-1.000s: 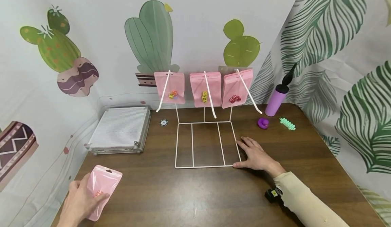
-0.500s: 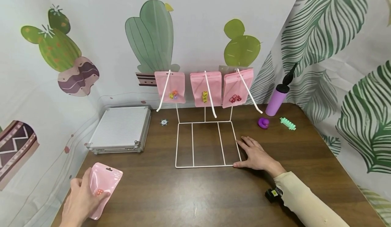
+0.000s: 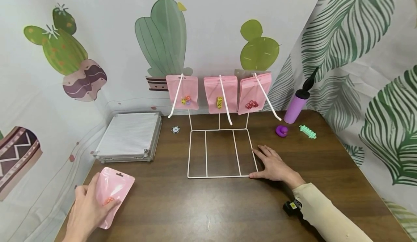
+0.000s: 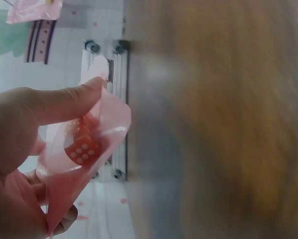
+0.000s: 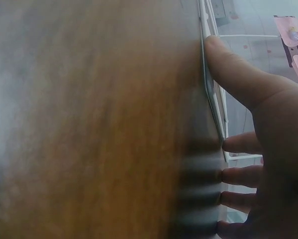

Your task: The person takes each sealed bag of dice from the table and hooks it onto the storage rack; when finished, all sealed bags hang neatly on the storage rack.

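Note:
My left hand point(image 3: 85, 206) pinches a pink zip pouch point(image 3: 114, 187) between thumb and fingers, tilted, with its hang hole at the top. Orange-red dice point(image 4: 82, 151) show through the pouch front in the left wrist view. With fingers spread, my right hand point(image 3: 273, 166) rests on the table at the front right corner of a white wire display rack point(image 3: 221, 177); thumb and fingertips touch its base wire. From the rack's three prongs hang pink pouches: the left one point(image 3: 193, 86) with mixed-colour dice, the middle one point(image 3: 211, 92) with yellow, the right one point(image 3: 245, 95) with dark red.
A silver ridged case point(image 3: 128, 133) lies at the back left, with a poker chip point(image 3: 176, 130) beside it. Back right are a purple pump point(image 3: 294, 108), a purple rubber duck point(image 3: 281, 131) and a mint-green knobbly toy point(image 3: 307, 131). Printed cloth hangs behind the table point(image 3: 182, 206).
My left hand has lifted slightly up and to the right with the pink pouch. The right hand stays at the rack's corner.

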Motion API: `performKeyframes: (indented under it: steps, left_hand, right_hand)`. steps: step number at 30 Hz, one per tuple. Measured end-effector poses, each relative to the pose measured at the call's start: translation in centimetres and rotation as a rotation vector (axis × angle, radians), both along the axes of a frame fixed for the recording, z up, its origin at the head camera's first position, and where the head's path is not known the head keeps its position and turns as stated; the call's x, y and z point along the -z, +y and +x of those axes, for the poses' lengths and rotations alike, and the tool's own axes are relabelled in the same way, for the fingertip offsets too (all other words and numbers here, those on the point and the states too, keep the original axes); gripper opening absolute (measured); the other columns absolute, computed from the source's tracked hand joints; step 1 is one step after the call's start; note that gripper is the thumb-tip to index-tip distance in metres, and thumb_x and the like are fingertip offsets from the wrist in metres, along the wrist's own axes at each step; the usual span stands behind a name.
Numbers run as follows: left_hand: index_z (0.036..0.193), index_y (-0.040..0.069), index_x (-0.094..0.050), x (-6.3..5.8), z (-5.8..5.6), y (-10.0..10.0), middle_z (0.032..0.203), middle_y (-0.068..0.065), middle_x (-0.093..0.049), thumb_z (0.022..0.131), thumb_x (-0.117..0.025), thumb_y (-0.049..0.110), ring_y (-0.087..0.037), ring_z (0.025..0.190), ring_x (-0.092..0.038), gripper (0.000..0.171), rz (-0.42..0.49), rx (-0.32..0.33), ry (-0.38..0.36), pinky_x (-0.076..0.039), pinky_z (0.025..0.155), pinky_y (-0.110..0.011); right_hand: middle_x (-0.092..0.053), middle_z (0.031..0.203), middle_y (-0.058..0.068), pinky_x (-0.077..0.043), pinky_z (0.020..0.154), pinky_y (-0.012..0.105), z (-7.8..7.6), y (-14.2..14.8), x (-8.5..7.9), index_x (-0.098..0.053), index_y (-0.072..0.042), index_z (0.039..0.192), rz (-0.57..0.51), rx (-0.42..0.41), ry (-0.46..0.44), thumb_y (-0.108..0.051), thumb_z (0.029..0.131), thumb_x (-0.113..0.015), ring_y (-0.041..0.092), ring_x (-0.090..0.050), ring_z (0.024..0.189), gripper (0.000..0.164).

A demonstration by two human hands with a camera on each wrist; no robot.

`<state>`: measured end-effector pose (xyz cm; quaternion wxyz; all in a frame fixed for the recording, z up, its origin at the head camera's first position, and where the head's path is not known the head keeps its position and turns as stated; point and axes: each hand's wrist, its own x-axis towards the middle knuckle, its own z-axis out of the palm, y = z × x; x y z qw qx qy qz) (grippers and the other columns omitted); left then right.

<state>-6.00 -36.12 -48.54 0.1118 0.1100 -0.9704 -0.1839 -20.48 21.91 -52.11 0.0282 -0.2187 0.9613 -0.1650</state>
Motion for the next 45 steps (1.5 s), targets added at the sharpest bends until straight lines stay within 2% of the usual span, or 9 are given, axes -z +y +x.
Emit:
performKeyframes:
  steps: [3, 8, 17, 21, 30, 36, 40, 43, 45]
  left_hand:
    - [0.154, 0.015, -0.025, -0.6, -0.2, 1.0, 0.105, -0.021, -0.038, 0.058, -0.093, 0.034, -0.038, 0.083, -0.05, 0.12, 0.015, 0.022, 0.08, -0.039, 0.048, -0.039]
    - [0.155, 0.019, -0.025, -1.9, -0.6, 2.7, 0.104, -0.019, -0.038, 0.058, -0.094, 0.031, -0.031, 0.091, -0.041, 0.119, 0.066, 0.038, 0.155, -0.04, 0.056, -0.038]
    - [0.153, 0.023, -0.031, -3.3, -1.3, 5.9, 0.109, -0.019, -0.041, 0.053, -0.096, 0.02, -0.022, 0.098, -0.04, 0.12, 0.186, 0.012, 0.311, -0.034, 0.071, -0.025]
    - [0.154, 0.025, -0.031, -3.9, -1.8, 7.3, 0.111, -0.018, -0.041, 0.054, -0.096, 0.021, -0.021, 0.098, -0.041, 0.119, 0.213, 0.034, 0.353, -0.035, 0.071, -0.023]
    - [0.153, 0.025, -0.032, -5.5, -3.2, 10.3, 0.111, -0.018, -0.042, 0.054, -0.096, 0.02, -0.017, 0.093, -0.042, 0.118, 0.246, 0.141, 0.439, -0.037, 0.069, -0.019]
    - [0.151, 0.016, -0.035, -6.5, -4.6, 12.1, 0.109, -0.023, -0.042, 0.052, -0.096, 0.018, -0.024, 0.095, -0.044, 0.117, 0.246, 0.246, 0.567, -0.036, 0.071, -0.024]
    - [0.15, 0.01, -0.037, -7.5, -5.7, 13.5, 0.107, -0.025, -0.043, 0.057, -0.094, 0.035, -0.028, 0.095, -0.043, 0.112, 0.263, 0.335, 0.663, -0.036, 0.072, -0.027]
    - [0.149, 0.008, -0.037, -8.4, -6.5, 14.7, 0.107, -0.026, -0.044, 0.066, -0.084, 0.056, -0.03, 0.097, -0.042, 0.107, 0.291, 0.381, 0.721, -0.036, 0.072, -0.028]
    - [0.149, 0.007, -0.038, -9.1, -6.9, 15.5, 0.107, -0.026, -0.044, 0.069, -0.077, 0.063, -0.032, 0.098, -0.042, 0.105, 0.307, 0.404, 0.756, -0.037, 0.072, -0.029]
  right_hand:
    - [-0.034, 0.151, 0.029, -0.024, 0.112, 0.062, 0.0, 0.0, 0.0, -0.043, -0.002, 0.145, -0.003, -0.005, 0.015, -0.066, 0.069, -0.074, 0.05, -0.027, 0.139, 0.104]
    - [-0.034, 0.15, 0.029, -0.024, 0.113, 0.061, 0.0, 0.0, 0.0, -0.044, -0.002, 0.145, -0.006, -0.007, 0.022, -0.065, 0.069, -0.075, 0.05, -0.028, 0.139, 0.104]
    - [-0.034, 0.151, 0.028, -0.023, 0.113, 0.061, 0.0, -0.1, -0.2, -0.043, -0.002, 0.145, -0.009, -0.009, 0.021, -0.066, 0.068, -0.075, 0.049, -0.027, 0.14, 0.105]
    - [-0.034, 0.151, 0.028, -0.024, 0.113, 0.061, 0.1, 0.0, -0.1, -0.043, -0.002, 0.145, -0.006, -0.009, 0.021, -0.067, 0.068, -0.074, 0.049, -0.027, 0.14, 0.105]
    - [-0.033, 0.151, 0.028, -0.024, 0.113, 0.062, 0.1, 0.0, 0.2, -0.043, -0.003, 0.146, -0.007, -0.006, 0.019, -0.067, 0.069, -0.074, 0.05, -0.027, 0.14, 0.105]
    - [-0.033, 0.151, 0.028, -0.024, 0.113, 0.062, 0.1, -0.1, 0.1, -0.043, -0.003, 0.146, -0.01, -0.007, 0.014, -0.066, 0.069, -0.074, 0.049, -0.027, 0.14, 0.104]
    - [-0.033, 0.151, 0.029, -0.023, 0.113, 0.062, 0.2, -0.1, 0.0, -0.043, -0.003, 0.146, -0.011, -0.005, 0.008, -0.066, 0.069, -0.074, 0.05, -0.026, 0.14, 0.105]
    - [-0.033, 0.151, 0.029, -0.023, 0.112, 0.062, 0.2, 0.0, 0.0, -0.043, -0.003, 0.146, -0.012, -0.003, 0.006, -0.067, 0.069, -0.074, 0.05, -0.027, 0.139, 0.105]
    - [-0.034, 0.151, 0.029, -0.024, 0.112, 0.062, 0.2, 0.0, 0.0, -0.043, -0.003, 0.145, -0.012, -0.002, 0.005, -0.067, 0.068, -0.074, 0.05, -0.027, 0.139, 0.105]
